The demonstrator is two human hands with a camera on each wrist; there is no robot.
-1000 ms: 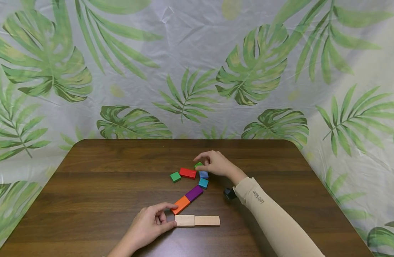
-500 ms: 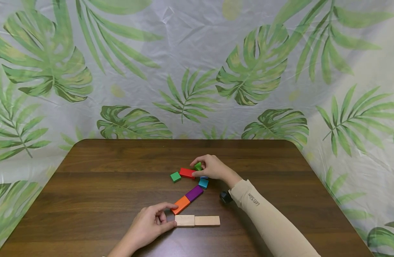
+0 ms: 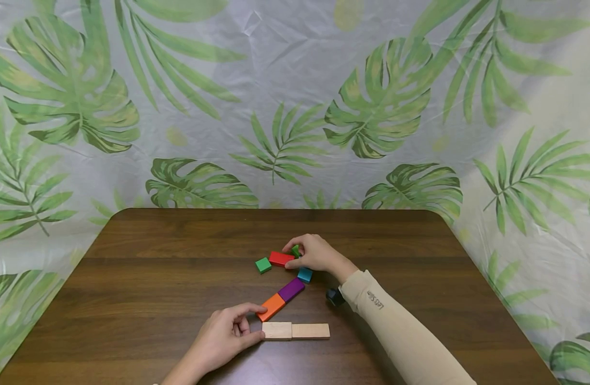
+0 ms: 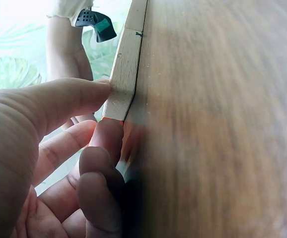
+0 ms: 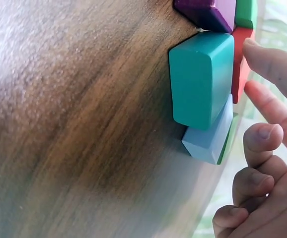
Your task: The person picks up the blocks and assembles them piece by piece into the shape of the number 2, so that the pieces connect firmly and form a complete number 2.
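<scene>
My left hand touches the orange block with its index finger and the left end of a pale wood block with its thumb. My right hand reaches over the red block, thumb at its near side and index finger at its far side, pinching its right end. A bright green block shows between the fingers. Beneath the hand lie a light blue block, mostly hidden in the head view, and a teal block. A purple block meets the orange one.
A green block lies at the red block's left end. A second pale wood block abuts the first. The brown table ends at a leaf-printed cloth. A black wrist camera hangs under the right sleeve.
My right hand has come down and slightly left, from above the bright green block to the red block, covering the blue block. The left hand stays in place.
</scene>
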